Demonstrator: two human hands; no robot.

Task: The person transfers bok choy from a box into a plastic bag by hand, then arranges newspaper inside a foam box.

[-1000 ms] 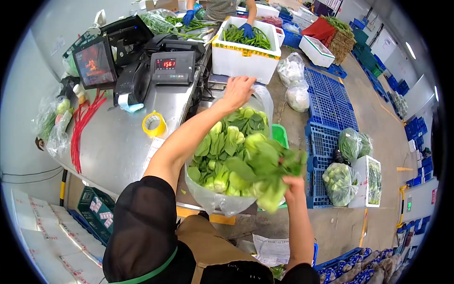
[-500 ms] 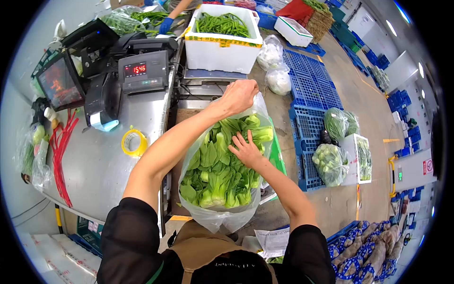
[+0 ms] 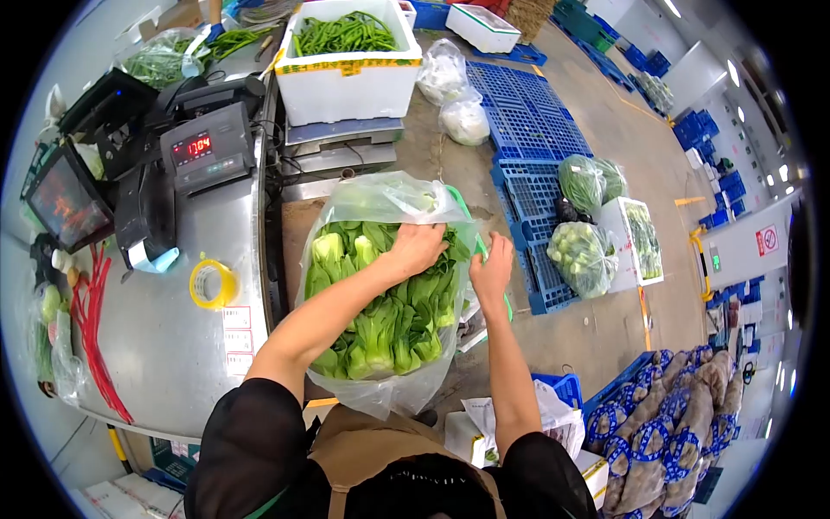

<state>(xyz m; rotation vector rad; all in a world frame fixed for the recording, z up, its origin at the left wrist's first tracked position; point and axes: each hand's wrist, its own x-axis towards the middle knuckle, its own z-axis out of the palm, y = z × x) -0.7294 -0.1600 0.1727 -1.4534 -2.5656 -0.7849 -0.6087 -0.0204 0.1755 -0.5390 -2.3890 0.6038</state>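
Observation:
A clear plastic bag (image 3: 380, 201) is packed with leafy green bok choy (image 3: 367, 324) in front of me. My left hand (image 3: 418, 251) lies across the greens at the bag's far side, fingers curled at the bag's folded edge; its fingertips are partly hidden. At the bag's right edge, my right hand (image 3: 493, 266) is bent, thumb and fingers closed on the plastic. Behind the bag's right side shows the rim of a green crate (image 3: 460, 201).
A foam box (image 3: 346, 93) of green peppers stands on a platform scale (image 3: 346, 130) beyond the bag. To the left, a metal table (image 3: 173, 346) bears a weighing display (image 3: 206, 149), yellow tape (image 3: 228, 284) and red ties (image 3: 93, 337). Blue pallets (image 3: 529, 108) and filled sacks (image 3: 666, 424) lie right.
My left hand has come down from the raised bag edge onto the greens. My right hand has left the leaves for the bag's right edge. The view has shifted; the display's number changed.

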